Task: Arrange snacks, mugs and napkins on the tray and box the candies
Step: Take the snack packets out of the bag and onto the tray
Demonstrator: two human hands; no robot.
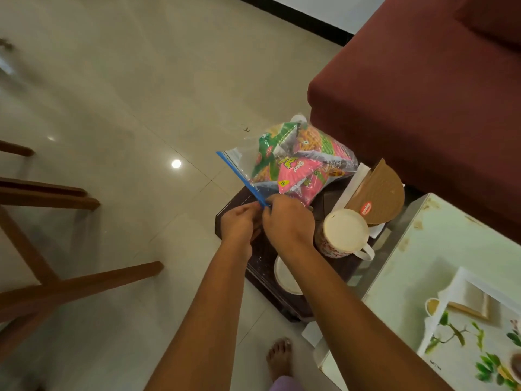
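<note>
Beside the maroon sofa (423,94), the dark tray (260,265) carries the clear zip bag (296,162) of snack packets at its far end. A patterned mug (342,235) stands near the bag, just beside a brown fan-shaped holder (377,193). Your left hand (239,222) and right hand (287,218) both pinch the near end of the bag's blue zip strip (242,179), fingers curled on it.

Both our bare arms reach forward; our left hand (239,224) and right hand (287,221) meet, fingers curled, pinching the bag (296,162) by its edge.
</note>
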